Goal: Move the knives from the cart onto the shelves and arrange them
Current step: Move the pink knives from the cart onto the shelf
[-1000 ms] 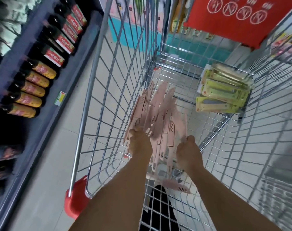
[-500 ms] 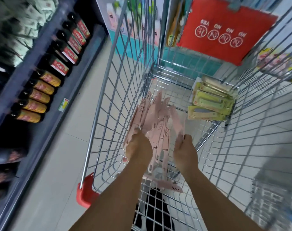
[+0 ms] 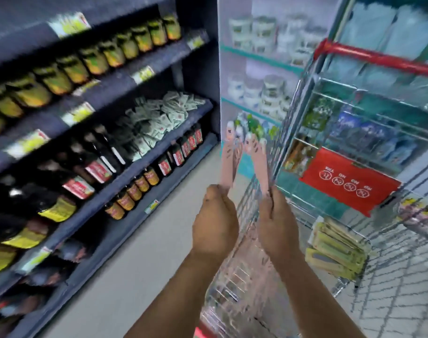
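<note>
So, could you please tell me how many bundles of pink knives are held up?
2: one in the left hand, one in the right hand. Single knives blur together.

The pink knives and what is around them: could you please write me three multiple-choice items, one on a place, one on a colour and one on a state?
1. Where are the yellow-green knife packs?
A. In the cart
B. On the dark shelf
C. On the floor

2. What colour is the sign hanging on the cart's far end?
A. Blue
B. Red
C. White

3. What are the two hands doing?
A. Hanging idle
B. Pushing the cart
C. Holding up pink knives

Answers:
1 A, the packs lie against the cart's wire side.
2 B, the sign is red with white round symbols.
3 C, the left hand and the right hand each grip a bunch of pink knives, raised above the cart beside the bottle shelves.
</note>
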The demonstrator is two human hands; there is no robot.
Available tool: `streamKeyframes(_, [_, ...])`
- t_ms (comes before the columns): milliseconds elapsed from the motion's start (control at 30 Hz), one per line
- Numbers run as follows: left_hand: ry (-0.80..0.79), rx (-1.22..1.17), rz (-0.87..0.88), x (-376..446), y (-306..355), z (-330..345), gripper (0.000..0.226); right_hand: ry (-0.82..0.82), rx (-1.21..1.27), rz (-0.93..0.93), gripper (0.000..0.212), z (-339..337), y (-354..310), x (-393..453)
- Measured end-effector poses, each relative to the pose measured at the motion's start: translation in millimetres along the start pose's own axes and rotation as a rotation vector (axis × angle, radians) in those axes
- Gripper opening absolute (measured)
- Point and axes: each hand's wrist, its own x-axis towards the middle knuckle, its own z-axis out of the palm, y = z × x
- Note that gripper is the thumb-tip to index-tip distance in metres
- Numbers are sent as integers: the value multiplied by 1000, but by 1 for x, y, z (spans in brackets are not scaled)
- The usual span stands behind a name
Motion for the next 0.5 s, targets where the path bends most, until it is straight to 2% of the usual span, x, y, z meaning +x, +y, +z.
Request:
streamKeyframes(133, [244,-5,165,17,-11,-98,14,-16,40,-176,41,30,-86,0])
streamKeyframes(167, [285,-14,177,19,-16,-125,17,-28,51,-197,45,40,-108,-3])
streamKeyframes(500, [589,15,193,10,-110,-370,18,-267,201,-422,38,162,-310,-90])
